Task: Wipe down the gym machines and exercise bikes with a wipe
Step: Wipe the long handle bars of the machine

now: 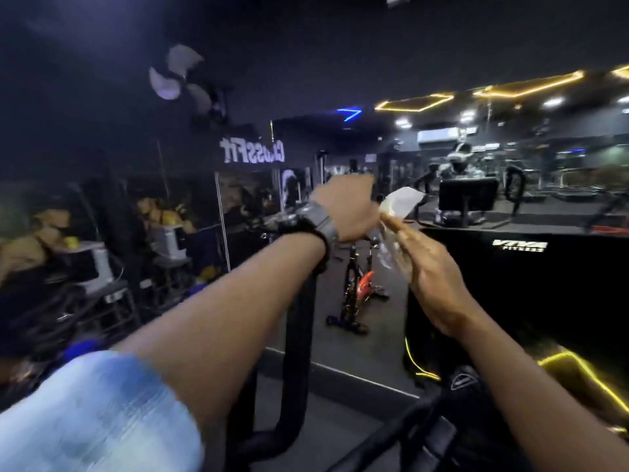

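"Where was the wipe (pixel 401 202) at that point?"

"Up in front of me, pinched between both hands: my left hand (pixel 350 207) closed on its upper end, my right hand (pixel 429 270) gripping the lower part. It was held in the air, clear of the black handlebar (pixel 299 321) below my left forearm."

"What worried you?"

"Tearing it, I'd guess, if I pulled the hands apart too hard. Or dropping it onto the dark floor, where I'd barely have found it. The frame was blurred too, so I could have missed the bar."

"And the other bike (pixel 357 284)?"

"Well apart, by the mirror (pixel 374 335)."
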Demonstrator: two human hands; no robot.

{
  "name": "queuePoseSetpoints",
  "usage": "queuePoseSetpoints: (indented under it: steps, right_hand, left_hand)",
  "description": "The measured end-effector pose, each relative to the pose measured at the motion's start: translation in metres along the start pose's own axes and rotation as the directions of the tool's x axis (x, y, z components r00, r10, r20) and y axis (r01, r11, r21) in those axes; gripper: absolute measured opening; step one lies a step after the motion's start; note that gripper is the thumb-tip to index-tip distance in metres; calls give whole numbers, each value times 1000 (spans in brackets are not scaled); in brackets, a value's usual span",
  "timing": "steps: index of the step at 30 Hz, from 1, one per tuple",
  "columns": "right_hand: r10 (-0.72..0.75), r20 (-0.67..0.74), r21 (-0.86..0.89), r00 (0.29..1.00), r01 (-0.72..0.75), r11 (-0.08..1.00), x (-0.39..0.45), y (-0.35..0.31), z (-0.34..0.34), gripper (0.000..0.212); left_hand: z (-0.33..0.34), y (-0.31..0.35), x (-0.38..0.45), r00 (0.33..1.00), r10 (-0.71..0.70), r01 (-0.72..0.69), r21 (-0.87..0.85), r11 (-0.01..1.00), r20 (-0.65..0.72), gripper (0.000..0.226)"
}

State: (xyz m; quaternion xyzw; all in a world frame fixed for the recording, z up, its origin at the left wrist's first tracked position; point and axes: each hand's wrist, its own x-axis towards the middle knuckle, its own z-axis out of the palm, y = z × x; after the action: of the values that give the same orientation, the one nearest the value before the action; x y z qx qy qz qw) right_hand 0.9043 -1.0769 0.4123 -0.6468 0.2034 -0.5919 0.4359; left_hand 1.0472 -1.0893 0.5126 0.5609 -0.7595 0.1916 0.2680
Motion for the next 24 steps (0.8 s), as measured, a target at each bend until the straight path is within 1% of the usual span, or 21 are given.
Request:
queuePoseSetpoints:
  steps: [1, 3, 4, 5, 6, 8, 9, 11, 13, 15, 17, 18, 19, 20, 21, 22, 24]
  right_hand:
    - [-26, 53, -40, 998, 28, 999, -11, -3, 17, 32]
    - [-75, 113, -244, 991, 101, 964, -25, 4, 49, 38]
    - [-75, 113, -354, 991, 111, 929, -28, 11, 63, 42]
    - [-63, 105, -421, 993, 102, 901, -31, 15, 77, 45]
    - [-56, 98, -449, 994, 94, 889, -33, 19, 88, 48]
    - [-59, 69, -438, 996, 84, 895, -33, 23, 105, 54]
    - [-58, 42, -432, 997, 71, 899, -31, 23, 110, 59]
    - [-57, -25, -425, 998, 41, 904, -28, 21, 115, 71]
    - [-89, -36, -459, 995, 63, 886, -40, 26, 120, 77]
    - [-148, -17, -498, 989, 119, 859, -60, 34, 125, 74]
    - [-189, -29, -501, 982, 150, 853, -58, 39, 126, 69]
    - [-178, -51, -497, 983, 130, 858, -45, 37, 126, 66]
    - [-127, -90, -483, 988, 68, 873, -28, 32, 127, 65]
    - [-69, -127, -463, 989, 2, 887, -10, 24, 127, 68]
    - [-43, -150, -459, 988, -31, 888, 2, 20, 128, 71]
    - [-58, -160, -467, 985, -24, 884, 3, 20, 130, 74]
    - [-139, -140, -501, 980, 51, 864, -19, 30, 136, 74]
  left_hand:
    - [-9, -16, -11, 999, -32, 31, -45, 998, -11, 30]
    - [-18, -47, -42, 995, -99, 97, -138, 986, -11, 29]
    - [-19, -61, -58, 991, -133, 132, -190, 973, 4, 27]
    - [-16, -72, -73, 987, -160, 162, -239, 957, 28, 31]
    - [-14, -78, -86, 982, -181, 190, -282, 940, 58, 39]
    - [-6, -84, -106, 972, -211, 233, -344, 910, 101, 57]
    - [-4, -85, -113, 971, -218, 240, -371, 897, 101, 60]
    - [-1, -84, -119, 972, -218, 233, -399, 887, 82, 56]
    - [-1, -84, -124, 971, -227, 235, -411, 881, 70, 55]
    - [0, -84, -128, 968, -245, 246, -423, 872, 59, 58]
    - [2, -81, -133, 968, -250, 243, -405, 882, 35, 58]
    - [3, -79, -135, 967, -252, 241, -397, 886, 24, 56]
    - [3, -76, -136, 966, -258, 246, -394, 886, 22, 54]
    - [3, -75, -137, 964, -265, 253, -389, 886, 22, 53]
    - [2, -75, -137, 962, -273, 260, -383, 886, 23, 51]
    - [2, -75, -137, 961, -277, 266, -378, 887, 26, 50]
    - [3, -77, -139, 962, -272, 256, -375, 891, 11, 48]
